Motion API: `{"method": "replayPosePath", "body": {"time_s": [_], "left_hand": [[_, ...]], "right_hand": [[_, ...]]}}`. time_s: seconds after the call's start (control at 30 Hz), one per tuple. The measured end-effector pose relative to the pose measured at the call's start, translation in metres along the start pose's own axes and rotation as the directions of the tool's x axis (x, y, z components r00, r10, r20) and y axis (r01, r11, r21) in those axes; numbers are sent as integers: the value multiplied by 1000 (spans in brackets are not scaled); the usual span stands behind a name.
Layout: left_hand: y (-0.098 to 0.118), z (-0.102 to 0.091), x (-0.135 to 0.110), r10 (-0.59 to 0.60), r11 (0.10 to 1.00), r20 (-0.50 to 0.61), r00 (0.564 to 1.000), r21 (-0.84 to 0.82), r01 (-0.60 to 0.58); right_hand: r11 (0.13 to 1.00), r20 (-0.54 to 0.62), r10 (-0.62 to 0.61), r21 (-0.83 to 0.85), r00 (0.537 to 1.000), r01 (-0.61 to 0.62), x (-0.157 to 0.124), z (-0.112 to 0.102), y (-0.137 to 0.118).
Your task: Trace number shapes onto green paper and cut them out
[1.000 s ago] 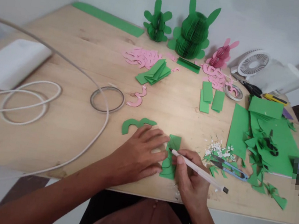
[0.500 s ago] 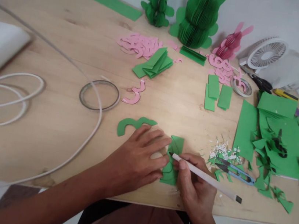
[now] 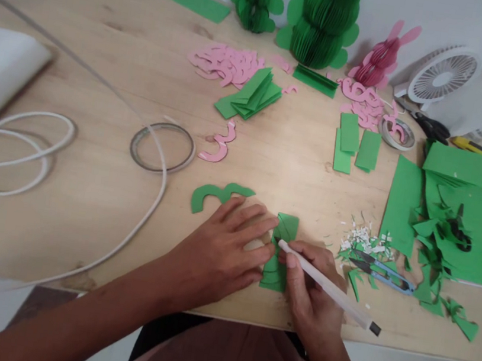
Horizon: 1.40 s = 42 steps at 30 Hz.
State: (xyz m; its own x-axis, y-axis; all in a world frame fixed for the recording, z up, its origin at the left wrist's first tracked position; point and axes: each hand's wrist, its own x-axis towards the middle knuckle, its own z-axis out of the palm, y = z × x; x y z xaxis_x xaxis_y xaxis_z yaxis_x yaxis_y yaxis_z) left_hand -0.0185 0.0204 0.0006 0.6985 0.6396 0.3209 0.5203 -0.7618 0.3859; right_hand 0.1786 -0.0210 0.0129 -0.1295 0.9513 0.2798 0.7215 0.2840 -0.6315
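My left hand (image 3: 222,246) lies flat, fingers spread, pressing down a small green paper rectangle (image 3: 283,234) near the table's front edge. My right hand (image 3: 307,282) is closed on a white pen (image 3: 328,287) whose tip touches the green paper. A curved green cut-out (image 3: 214,194) lies just beyond my left fingers. Whatever lies under my left palm is hidden.
Blue snips (image 3: 383,272) and green scraps (image 3: 440,232) lie to the right. Stacks of green rectangles (image 3: 250,95), pink cut-outs (image 3: 224,61), tape rings (image 3: 162,147), a white cable (image 3: 12,151), paper cactus models (image 3: 324,19), a pink paper rabbit (image 3: 381,57) and a small fan (image 3: 441,77) fill the table.
The view has tilted downward and shifted slightly; my hands stay on the green paper, with the pen tip nudged a little along it.
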Motion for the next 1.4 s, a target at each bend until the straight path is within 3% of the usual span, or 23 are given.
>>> {"method": "replayPosePath", "body": {"time_s": [0.2,0.43,0.8,1.4], "left_hand": [[4,-5,1,-21,1000,34,999,11,21],[-1,-10,-1,22,999,126,992,23,-25],[-6,-17,-1,61,998,175,983,20,-66],[-13,-11,-5,86,995,187,979,41,-95]], "right_hand": [[1000,-28,-12,13,1000,13,1,1,-1],[1000,-60,5,25,998,-3,1,3,-2],[1000,-57,-8,0,998,8,2,2,-4],[978,-20,160,135,987,-156,-1,2,-1]]}}
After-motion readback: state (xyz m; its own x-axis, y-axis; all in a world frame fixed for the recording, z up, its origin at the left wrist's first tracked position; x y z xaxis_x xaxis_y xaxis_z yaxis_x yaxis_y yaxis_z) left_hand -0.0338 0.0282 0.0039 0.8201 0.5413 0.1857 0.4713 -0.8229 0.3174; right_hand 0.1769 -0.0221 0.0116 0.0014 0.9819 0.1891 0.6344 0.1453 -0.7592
